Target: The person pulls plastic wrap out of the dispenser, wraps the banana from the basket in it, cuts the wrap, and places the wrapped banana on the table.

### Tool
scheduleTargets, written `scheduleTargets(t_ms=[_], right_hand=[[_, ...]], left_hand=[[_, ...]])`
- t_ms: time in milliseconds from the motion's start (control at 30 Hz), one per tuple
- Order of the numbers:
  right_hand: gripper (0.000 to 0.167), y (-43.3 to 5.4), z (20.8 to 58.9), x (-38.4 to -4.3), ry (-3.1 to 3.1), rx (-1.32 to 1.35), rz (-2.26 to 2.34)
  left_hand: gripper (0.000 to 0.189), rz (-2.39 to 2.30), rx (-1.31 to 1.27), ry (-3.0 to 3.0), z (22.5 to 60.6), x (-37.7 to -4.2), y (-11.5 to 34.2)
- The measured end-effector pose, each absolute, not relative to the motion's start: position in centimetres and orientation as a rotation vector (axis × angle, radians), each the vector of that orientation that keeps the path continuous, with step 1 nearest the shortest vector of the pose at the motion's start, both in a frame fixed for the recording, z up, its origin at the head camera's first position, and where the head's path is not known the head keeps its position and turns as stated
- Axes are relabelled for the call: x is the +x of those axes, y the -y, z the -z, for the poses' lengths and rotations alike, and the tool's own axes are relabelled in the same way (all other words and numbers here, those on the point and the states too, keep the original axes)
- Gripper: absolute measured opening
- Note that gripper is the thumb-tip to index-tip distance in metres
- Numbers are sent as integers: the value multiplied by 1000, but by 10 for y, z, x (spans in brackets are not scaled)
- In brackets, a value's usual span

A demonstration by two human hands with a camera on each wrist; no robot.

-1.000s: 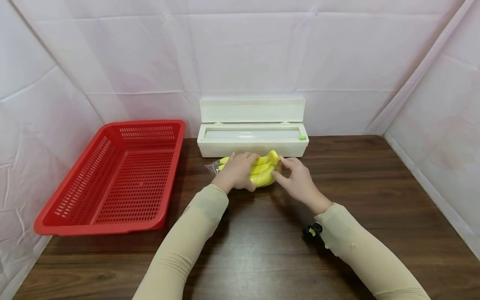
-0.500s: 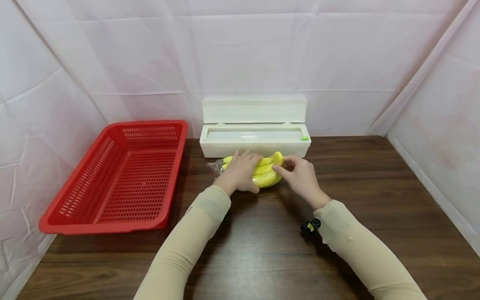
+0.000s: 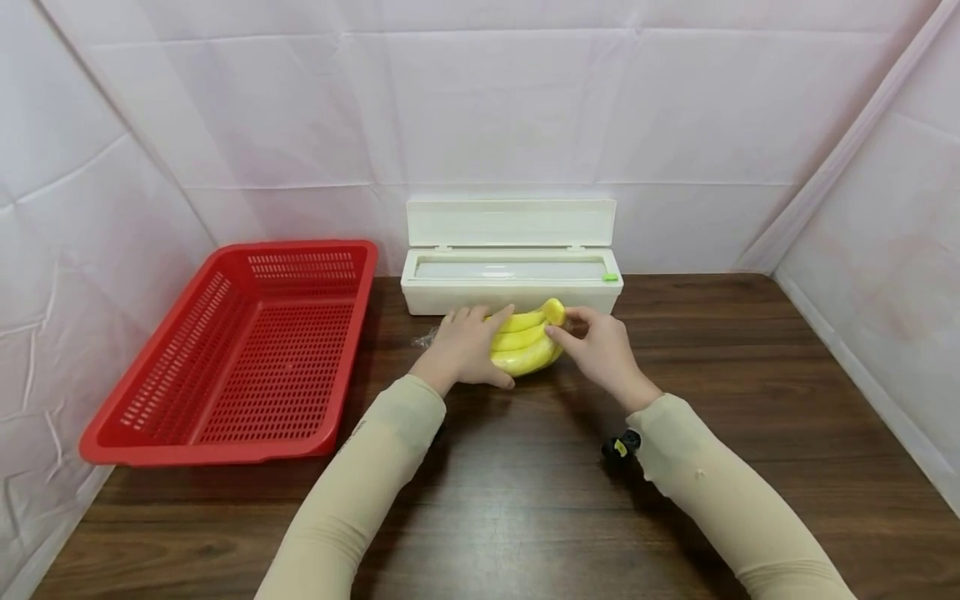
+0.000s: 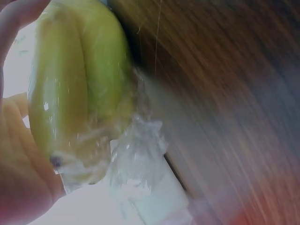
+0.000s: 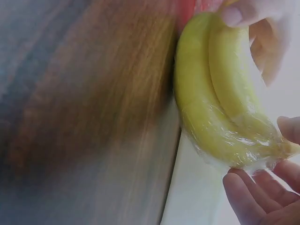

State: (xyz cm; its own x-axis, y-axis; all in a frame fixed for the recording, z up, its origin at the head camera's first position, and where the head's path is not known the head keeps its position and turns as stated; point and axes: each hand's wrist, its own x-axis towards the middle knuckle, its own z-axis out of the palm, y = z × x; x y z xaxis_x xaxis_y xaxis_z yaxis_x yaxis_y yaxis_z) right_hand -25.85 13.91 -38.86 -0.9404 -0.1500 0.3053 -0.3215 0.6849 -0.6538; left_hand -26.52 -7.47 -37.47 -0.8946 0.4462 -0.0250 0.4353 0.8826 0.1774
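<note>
A bunch of yellow bananas (image 3: pixel 521 343), wrapped in clear cling film, lies in front of the white cling film dispenser (image 3: pixel 510 298). My left hand (image 3: pixel 459 346) spans the left end of the bunch, thumb on the near side and fingers over the far side, hiding the tips. Beyond that hand a crumpled tail of film (image 4: pixel 136 154) sticks out, large in the left wrist view. My right hand (image 3: pixel 606 348) pinches the film-covered stem end with thumb and fingers. In the right wrist view the film (image 5: pixel 234 145) bunches in creases near the stem.
The dispenser's lid (image 3: pixel 512 222) stands raised, and a small green slider (image 3: pixel 610 277) sits at its right end. A red slotted basket (image 3: pixel 330 400) occupies the left of the dark wooden table (image 3: pixel 510 508). White cloth walls (image 3: pixel 495 108) enclose the back and sides.
My left hand has shifted slightly left along the bananas, its fingers more spread, uncovering more of the bunch. My right hand has closed in on the stem end.
</note>
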Motion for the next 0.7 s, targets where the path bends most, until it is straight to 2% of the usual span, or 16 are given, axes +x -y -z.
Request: scheduleTargets(t_ms=[300,533,700], right_hand=[[47,-136,383,-272,2697,394,-1133],[64,-135,380,-281,2712,388,-1201],[52,-132,378,-286,2717,389,-1286]], left_hand=[[99,-391,654,-2972,372,-253,83],[94,-540,630,-2968,372,-243,88],[88,-627,622,-2941,374,-235,93]])
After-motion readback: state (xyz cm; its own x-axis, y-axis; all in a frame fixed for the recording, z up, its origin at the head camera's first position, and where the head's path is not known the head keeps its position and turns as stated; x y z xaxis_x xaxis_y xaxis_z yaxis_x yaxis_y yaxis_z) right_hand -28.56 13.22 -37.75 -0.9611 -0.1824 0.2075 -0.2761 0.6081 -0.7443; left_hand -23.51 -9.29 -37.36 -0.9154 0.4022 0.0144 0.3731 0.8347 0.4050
